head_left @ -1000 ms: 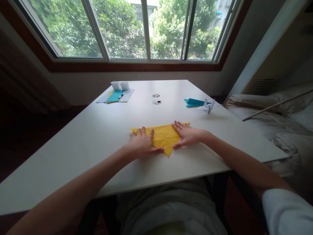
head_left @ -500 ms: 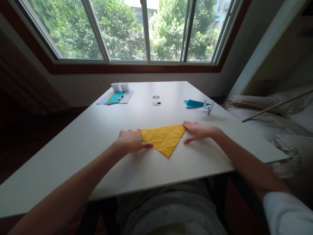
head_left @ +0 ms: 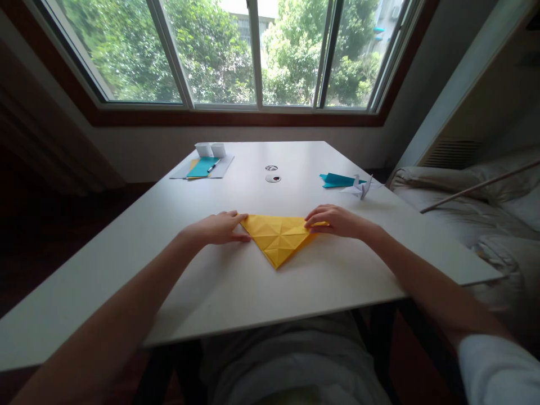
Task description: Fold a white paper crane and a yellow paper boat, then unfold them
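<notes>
A yellow sheet of origami paper (head_left: 278,239), folded into a triangle and marked with crossing creases, lies on the table with its point towards me. Its long folded edge faces the window. My left hand (head_left: 221,228) rests at the left corner, fingertips touching the paper and thumb spread apart below it. At the opposite corner, my right hand (head_left: 340,221) has its fingers bent over the paper's edge with the thumb beneath, gripping it and hiding that tip.
A white paper crane (head_left: 361,188) and a teal folded paper (head_left: 337,180) sit at right. Far left are a teal sheet (head_left: 203,167), a pen (head_left: 214,166) and two white paper boxes (head_left: 218,150). A round table insert (head_left: 273,178) lies mid-table. A couch (head_left: 439,191) stands right.
The yellow triangle has turned slightly and its point has shifted left. My left hand has moved out to the left corner; my right fingers have curled over the right corner.
</notes>
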Demonstrator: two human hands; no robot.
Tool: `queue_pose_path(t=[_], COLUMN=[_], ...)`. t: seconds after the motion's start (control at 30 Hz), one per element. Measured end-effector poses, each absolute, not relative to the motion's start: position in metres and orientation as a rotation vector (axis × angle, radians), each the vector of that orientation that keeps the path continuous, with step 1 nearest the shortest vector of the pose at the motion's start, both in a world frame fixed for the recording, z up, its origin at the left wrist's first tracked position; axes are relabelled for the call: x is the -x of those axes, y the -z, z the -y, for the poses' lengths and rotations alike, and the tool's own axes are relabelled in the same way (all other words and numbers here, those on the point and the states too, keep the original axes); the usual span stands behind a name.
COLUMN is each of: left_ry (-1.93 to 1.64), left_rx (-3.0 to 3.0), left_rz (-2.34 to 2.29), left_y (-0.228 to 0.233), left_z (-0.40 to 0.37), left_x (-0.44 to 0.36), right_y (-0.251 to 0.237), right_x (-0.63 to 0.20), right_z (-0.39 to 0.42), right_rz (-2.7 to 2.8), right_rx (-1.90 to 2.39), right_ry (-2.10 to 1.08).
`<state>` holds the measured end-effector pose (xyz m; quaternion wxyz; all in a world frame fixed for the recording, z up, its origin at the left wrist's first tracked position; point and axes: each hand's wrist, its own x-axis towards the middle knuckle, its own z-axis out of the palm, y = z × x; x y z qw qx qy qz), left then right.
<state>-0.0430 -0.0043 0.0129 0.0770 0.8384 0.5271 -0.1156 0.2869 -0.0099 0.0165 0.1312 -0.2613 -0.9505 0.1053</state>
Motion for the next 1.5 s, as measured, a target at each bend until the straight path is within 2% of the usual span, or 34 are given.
queue_pose_path(t=[0.13,0.4,0.7,0.9,1.1,1.5], left_ry=[0.315,0.271,0.281,0.209,0.074,0.209], left_rx=[-2.515,-2.489,-2.51,-2.451,-2.339,-2.363], left_rz=[-1.536,-1.522,-1.504,-1.538,-1.809,-1.827], left_y=[-0.013,-0.012,-0.008,-0.012,-0.015,-0.01], left_z=[0.0,-0.003,-0.007,-0.004,0.001,0.007], left_x=[0.049,0.054,0.059,0.054,0.042,0.03], right_y=[-0.016,-0.013,-0.009,-0.002,0.009,0.009], right_x=[-0.283,-0.281,-0.277,-0.273,-0.274,-0.283], right_z=[0.014,0.016,0.019,0.018,0.004,-0.003], right_rz=[2.686,2.76,2.722,2.329,1.946,2.183], right_rx=[0.757,0.726,0.652,0.952,1.221,1.438], right_ry=[-0.216,-0.287,-0.13,-0.287,-0.497,-0.378])
